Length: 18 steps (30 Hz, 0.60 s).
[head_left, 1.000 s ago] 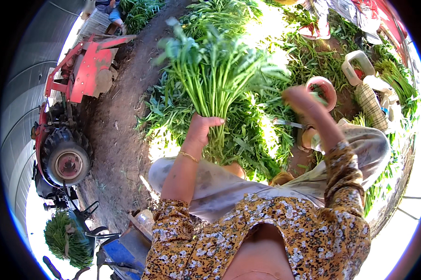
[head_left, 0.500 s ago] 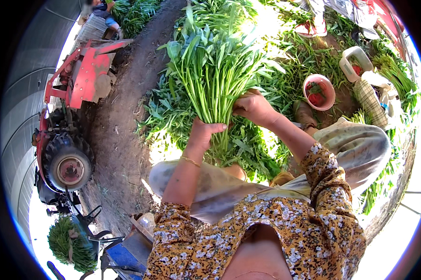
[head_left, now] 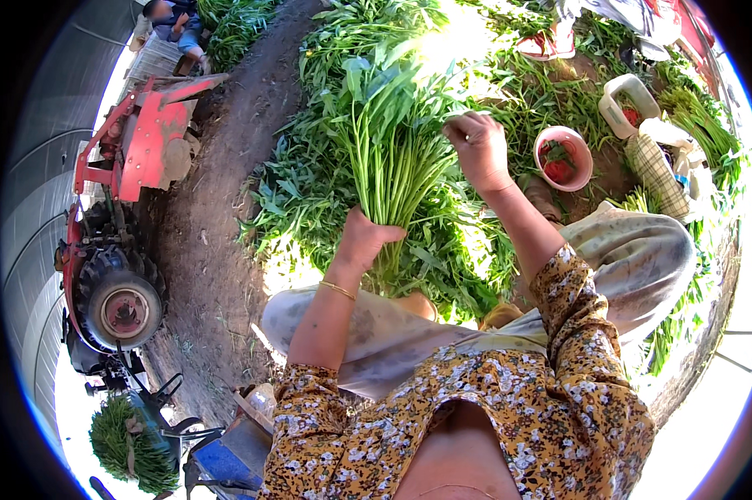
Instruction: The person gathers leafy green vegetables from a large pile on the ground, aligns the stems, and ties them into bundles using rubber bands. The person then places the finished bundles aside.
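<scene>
My left hand (head_left: 366, 237) is wrapped around the lower stems of a bunch of leafy greens (head_left: 384, 158). The long green stalks stand up from my grip, with their leaves fanning out at the far end. My right hand (head_left: 481, 150) is raised just right of the bunch, near its leaves, fingers curled and pinched together. Whether anything lies between those fingertips I cannot make out. Beneath and around both hands spreads a pile of loose greens (head_left: 297, 187) of the same kind.
At right stand a pink bucket (head_left: 587, 167) with red things inside and a pale plastic basket (head_left: 609, 108). A red machine (head_left: 155, 137) with a big tyre (head_left: 126, 308) is at left, beside a dirt path (head_left: 218, 208). Another person (head_left: 176, 29) sits at far left; someone's red shoe (head_left: 547, 46) shows at far right.
My right hand has moved away from the stems, up and to the right. My left hand keeps its grip, and the bunch leans a little more to the right.
</scene>
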{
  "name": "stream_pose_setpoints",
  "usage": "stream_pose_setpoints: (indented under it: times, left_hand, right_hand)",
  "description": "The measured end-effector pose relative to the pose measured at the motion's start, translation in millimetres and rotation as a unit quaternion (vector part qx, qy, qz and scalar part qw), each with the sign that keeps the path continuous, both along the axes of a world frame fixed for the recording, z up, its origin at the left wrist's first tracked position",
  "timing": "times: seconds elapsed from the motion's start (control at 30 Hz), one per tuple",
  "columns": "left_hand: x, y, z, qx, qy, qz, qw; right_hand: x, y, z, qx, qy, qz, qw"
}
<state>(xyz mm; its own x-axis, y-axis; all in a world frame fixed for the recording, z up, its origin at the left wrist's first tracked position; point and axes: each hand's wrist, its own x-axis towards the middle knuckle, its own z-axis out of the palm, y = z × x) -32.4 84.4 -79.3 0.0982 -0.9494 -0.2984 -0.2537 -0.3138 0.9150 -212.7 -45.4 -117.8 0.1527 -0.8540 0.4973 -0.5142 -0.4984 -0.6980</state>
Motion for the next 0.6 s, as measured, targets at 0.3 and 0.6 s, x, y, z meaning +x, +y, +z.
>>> stream_pose_setpoints:
  times: [0.3,0.6]
  left_hand:
    - [0.1,1.2,-21.6,0.061,-0.001,-0.040,0.997]
    - [-2.4,7.1,-17.5,0.092,0.111,-0.022,0.989]
  right_hand:
    - [22.9,5.4,16.3,-0.161,0.222,0.136,0.952]
    - [-33.8,-18.9,-18.2,0.013,0.030,-0.009,0.999]
